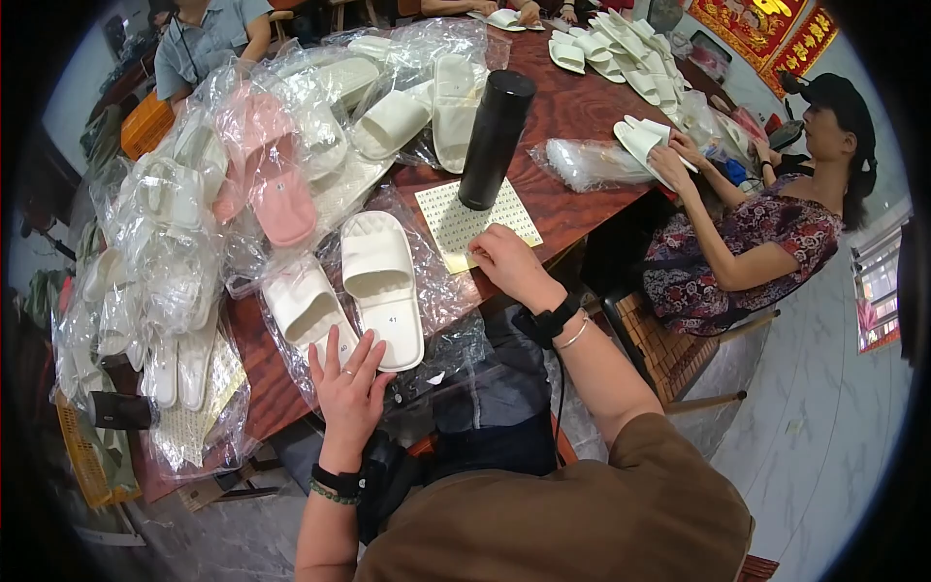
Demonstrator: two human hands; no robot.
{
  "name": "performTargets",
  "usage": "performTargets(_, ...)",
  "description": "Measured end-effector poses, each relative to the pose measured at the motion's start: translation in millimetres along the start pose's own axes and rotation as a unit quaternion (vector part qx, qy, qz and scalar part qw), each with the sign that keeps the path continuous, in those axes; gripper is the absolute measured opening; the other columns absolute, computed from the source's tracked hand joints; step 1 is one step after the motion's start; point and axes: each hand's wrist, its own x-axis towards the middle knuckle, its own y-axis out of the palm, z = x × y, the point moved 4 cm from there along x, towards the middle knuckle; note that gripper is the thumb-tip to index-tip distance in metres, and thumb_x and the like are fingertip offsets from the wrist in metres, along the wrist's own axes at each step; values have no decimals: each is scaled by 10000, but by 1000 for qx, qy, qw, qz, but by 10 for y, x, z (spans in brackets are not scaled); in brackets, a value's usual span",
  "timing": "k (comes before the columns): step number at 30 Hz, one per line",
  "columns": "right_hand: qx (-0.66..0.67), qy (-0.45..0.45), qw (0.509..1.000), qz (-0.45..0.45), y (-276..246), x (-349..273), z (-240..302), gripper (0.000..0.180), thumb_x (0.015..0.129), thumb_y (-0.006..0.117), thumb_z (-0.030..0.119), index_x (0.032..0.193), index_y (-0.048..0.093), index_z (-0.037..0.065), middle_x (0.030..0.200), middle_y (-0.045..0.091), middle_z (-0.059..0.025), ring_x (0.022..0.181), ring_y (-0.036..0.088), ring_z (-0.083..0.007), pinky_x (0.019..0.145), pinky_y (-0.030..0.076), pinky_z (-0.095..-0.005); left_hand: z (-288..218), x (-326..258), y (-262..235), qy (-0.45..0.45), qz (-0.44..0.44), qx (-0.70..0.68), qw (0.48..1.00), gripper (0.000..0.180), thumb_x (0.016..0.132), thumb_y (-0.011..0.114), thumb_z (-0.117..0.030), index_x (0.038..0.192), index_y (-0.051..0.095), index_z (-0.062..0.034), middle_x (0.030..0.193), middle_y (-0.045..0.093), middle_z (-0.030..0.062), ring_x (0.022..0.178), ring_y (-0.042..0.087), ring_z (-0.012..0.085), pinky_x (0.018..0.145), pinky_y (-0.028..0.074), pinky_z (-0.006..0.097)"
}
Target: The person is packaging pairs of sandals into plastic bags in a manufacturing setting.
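My left hand [351, 390] lies with fingers spread on the heel ends of two white slippers. One white slipper [390, 325] rests in front of me with a small printed mark on its insole. The other white slipper [308, 303] sits to its left, partly in clear plastic. My right hand [511, 264] is curled over the near part of a pale yellow sticker sheet [519, 225], its fingertips pinched together. Anything between those fingertips is too small to make out. A black cylindrical bottle [495, 141] stands upright on the sheet.
Bagged white slippers [175, 223] and a pink pair [283, 206] heap along the left of the wooden table [562, 107]. At the right, a co-worker [747, 223] handles a white slipper [635, 141] beside a plastic bundle [593, 165]. More slippers [630, 58] pile at the back.
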Motion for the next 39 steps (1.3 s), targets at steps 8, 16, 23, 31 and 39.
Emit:
performTargets(8, 13, 16, 1000, 7, 59, 22, 11, 102, 846, 684, 82, 926, 673, 20, 918, 611, -149, 933, 618, -357, 839, 518, -433, 25, -33, 13, 3, 7, 23, 1000, 467, 841, 766, -291, 1293, 685, -207, 1436, 588, 56, 1428, 407, 398, 1188, 201, 612)
performTargets(16, 21, 23, 999, 11, 51, 28, 46, 85, 850, 677, 74, 912, 676, 15, 919, 612, -153, 934, 617, -359, 843, 512, -435, 26, -45, 15, 12, -8, 36, 999, 470, 841, 766, -304, 1297, 685, -220, 1437, 583, 74, 1413, 431, 393, 1182, 217, 611)
performTargets(23, 10, 23, 1000, 8, 68, 24, 44, 92, 858, 661, 67, 926, 670, 5, 923, 606, -167, 937, 608, -370, 849, 507, -443, 31, -37, 22, 12, -10, 37, 999, 473, 838, 768, -305, 1295, 684, -220, 1433, 585, 75, 1413, 431, 395, 1182, 219, 613)
performTargets(31, 11, 10, 1000, 1, 94, 36, 44, 75, 859, 652, 57, 910, 662, 3, 910, 600, -172, 916, 607, -379, 832, 506, -453, 43, -47, 23, 10, -9, 35, 999, 481, 832, 772, -306, 1298, 684, -224, 1438, 580, 66, 1414, 427, 398, 1183, 214, 618)
performTargets(39, 44, 48, 998, -22, 90, -6, 18, 83, 846, 663, 50, 907, 639, -1, 922, 596, -184, 934, 600, -388, 838, 503, -449, 26, -57, 15, 9, -7, 26, 1000, 485, 833, 772, -300, 1303, 683, -224, 1440, 578, 64, 1419, 422, 396, 1188, 207, 614)
